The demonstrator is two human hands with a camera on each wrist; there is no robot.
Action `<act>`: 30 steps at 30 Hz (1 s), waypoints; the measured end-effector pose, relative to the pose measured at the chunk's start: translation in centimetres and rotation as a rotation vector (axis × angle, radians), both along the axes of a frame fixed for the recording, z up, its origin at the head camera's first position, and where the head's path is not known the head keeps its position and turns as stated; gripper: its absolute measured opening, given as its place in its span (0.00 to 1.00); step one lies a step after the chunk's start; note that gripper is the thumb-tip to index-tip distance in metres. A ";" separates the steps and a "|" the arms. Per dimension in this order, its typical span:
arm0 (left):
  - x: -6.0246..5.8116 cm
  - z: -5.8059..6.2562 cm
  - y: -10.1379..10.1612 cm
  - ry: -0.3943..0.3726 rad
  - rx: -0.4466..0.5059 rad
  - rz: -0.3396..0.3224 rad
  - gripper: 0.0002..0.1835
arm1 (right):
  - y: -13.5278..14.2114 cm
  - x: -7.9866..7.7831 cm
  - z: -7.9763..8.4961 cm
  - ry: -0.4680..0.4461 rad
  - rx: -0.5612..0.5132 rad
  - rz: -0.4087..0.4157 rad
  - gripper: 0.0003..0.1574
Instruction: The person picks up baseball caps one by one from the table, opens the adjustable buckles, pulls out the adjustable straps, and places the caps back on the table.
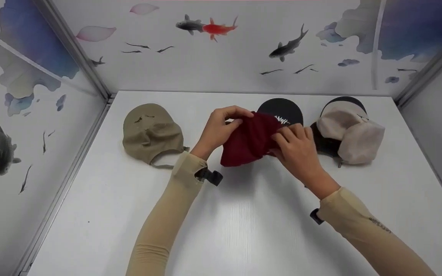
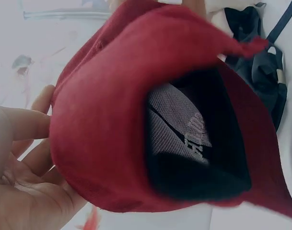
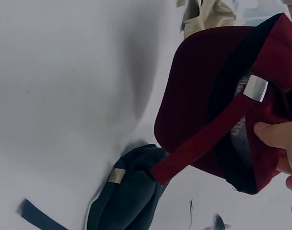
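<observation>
A dark red cap [image 1: 244, 142] is held above the white table between both hands. My left hand [image 1: 218, 128] holds its crown, with fingers and thumb bent at the upper left edge. On the other side my right hand [image 1: 297, 151] pinches the cap's rear edge, the thumb [image 3: 275, 134] inside the opening in the right wrist view. From that edge hangs the red strap [image 3: 203, 134], with a metal clasp [image 3: 256, 88]. The left wrist view looks into the cap, where a black band and pale mesh lining [image 2: 172, 117] show.
An olive cap [image 1: 152, 130] lies at the left, its rear opening towards me. Behind the red cap lies a black cap [image 1: 280, 109] with white lettering, partly covered. A pale cap with a dark brim [image 1: 361, 142] lies at the right. Printed panels [image 1: 221, 65] wall the table.
</observation>
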State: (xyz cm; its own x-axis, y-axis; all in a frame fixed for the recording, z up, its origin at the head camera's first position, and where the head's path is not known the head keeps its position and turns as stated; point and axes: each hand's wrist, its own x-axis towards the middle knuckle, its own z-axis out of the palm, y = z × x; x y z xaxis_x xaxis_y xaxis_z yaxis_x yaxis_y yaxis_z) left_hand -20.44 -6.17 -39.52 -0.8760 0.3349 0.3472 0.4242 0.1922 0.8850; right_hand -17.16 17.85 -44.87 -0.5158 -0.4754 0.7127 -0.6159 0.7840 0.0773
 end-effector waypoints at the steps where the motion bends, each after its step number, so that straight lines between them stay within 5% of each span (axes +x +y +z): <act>1: 0.0 -0.1 0.1 -0.001 -0.005 -0.001 0.13 | 0.0 0.0 -0.1 0.005 -0.008 0.010 0.19; 4: -0.1 -0.4 0.2 -0.005 -0.019 0.014 0.13 | 0.1 0.0 0.0 -0.053 -0.053 0.070 0.11; 8: -0.4 -0.9 0.0 0.000 -0.044 0.054 0.14 | 0.5 0.6 0.5 -0.258 -0.159 0.153 0.08; 14: -0.5 -1.6 -0.1 0.039 -0.084 0.115 0.14 | 0.8 1.2 1.2 -0.552 -0.332 0.176 0.09; 19: -0.1 -2.0 -0.1 0.117 -0.142 0.160 0.14 | 0.7 1.6 1.7 -0.694 -0.453 0.199 0.07; 25: 1.5 -2.6 -0.1 0.290 -0.412 0.193 0.15 | 0.7 2.0 1.9 -0.766 -0.578 0.186 0.07; 30: 2.9 -2.8 0.2 0.411 -0.646 0.139 0.45 | 0.8 2.1 2.3 -0.808 -0.648 0.204 0.09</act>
State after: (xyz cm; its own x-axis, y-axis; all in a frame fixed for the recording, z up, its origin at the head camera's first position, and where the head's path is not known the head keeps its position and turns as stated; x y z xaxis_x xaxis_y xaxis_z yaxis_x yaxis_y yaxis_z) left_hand -17.53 -5.99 -42.37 -0.7681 0.4773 0.4268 0.6280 0.6917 0.3566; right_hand -15.05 18.63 -42.52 -0.9037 -0.2585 0.3415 -0.4222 0.4044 -0.8113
